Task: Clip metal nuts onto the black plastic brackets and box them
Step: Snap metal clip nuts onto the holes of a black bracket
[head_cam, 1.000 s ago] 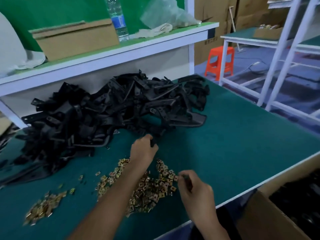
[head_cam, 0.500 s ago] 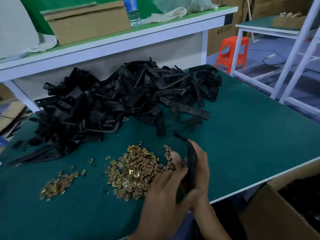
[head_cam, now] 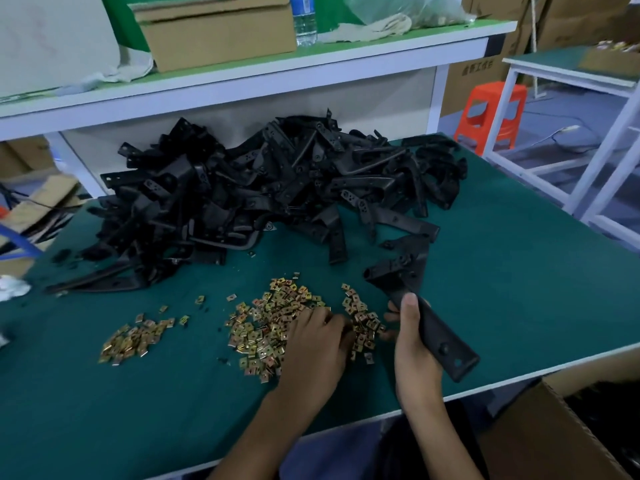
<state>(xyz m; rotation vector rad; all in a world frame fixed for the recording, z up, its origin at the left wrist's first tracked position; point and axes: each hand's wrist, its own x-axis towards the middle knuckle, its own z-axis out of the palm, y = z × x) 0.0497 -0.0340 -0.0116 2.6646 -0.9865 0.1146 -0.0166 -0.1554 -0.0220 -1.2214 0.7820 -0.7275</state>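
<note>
The right hand (head_cam: pixel 414 355) was closed around one black bracket (head_cam: pixel 420 317), thumb pressed along its upper face, holding it just above the desk (head_cam: pixel 519 289) near the front edge. The bracket slanted from its wider, forked end toward the pile down to a flat end with a hole that jutted past the palm toward the front right edge. The left hand (head_cam: pixel 317 344) lay palm down on the main heap of metal nuts (head_cam: pixel 273 323), fingers curled into the brass-coloured pieces; whether it had pinched one I could not tell, since the fingertips were buried among them. The two hands sat just beside each other, with a strip of nuts between them.

A smaller scatter of nuts (head_cam: pixel 135 337) lay well to the left on the green desk surface, with a few strays between the two heaps. The big pile of black brackets (head_cam: pixel 263 188) spread across the back of the desk, from the back left corner to near the back right corner. Beyond the front right corner stood an open cardboard box (head_cam: pixel 554 431), dark shapes dimly visible inside it. On the shelf (head_cam: pixel 242 81) above the desk's back edge sat a closed cardboard carton (head_cam: pixel 218 32) and a water bottle (head_cam: pixel 304 19).
</note>
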